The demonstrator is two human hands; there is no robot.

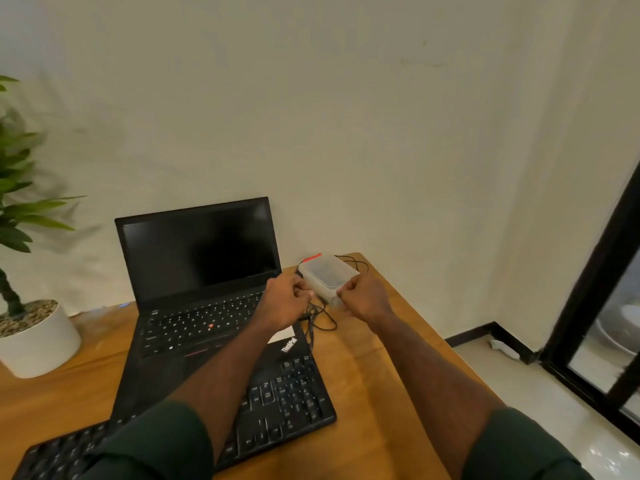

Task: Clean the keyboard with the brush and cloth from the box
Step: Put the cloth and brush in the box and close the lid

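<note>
Box: translucent white plastic box with a clip-on lid [328, 276], at the far right corner of the wooden table, just right of the laptop; lid on, contents only a dark blur through the plastic, so I cannot confirm brush or cloth from here.
Left hand: my left hand [284, 301] sits at the box's near left corner, fingers curled; they seem to pinch the lid edge, though the contact itself is blurred.
Right hand: my right hand [363, 297] is at the near right corner, fingers curled in the same way against the rim.
Step in hand: I judge this to be opening the box, lid not yet lifted.
How to do it well: I would peel both near corners up evenly, keep the base pressed to the table, and lift the lid straight so the light box does not skid toward the table edge.
Keyboard: black full-size external keyboard [277, 407], near me, under my forearms, partly overlapping the laptop's front.
Cable: thin black cable [320, 320], looped between box and laptop, just below my left hand; I should keep it clear of the lid.
Laptop: black open laptop, screen dark [201, 251].
Table: honey-coloured wooden table [381, 375].
Plant: green-leaved plant in a white round pot [38, 337], far left.
</note>
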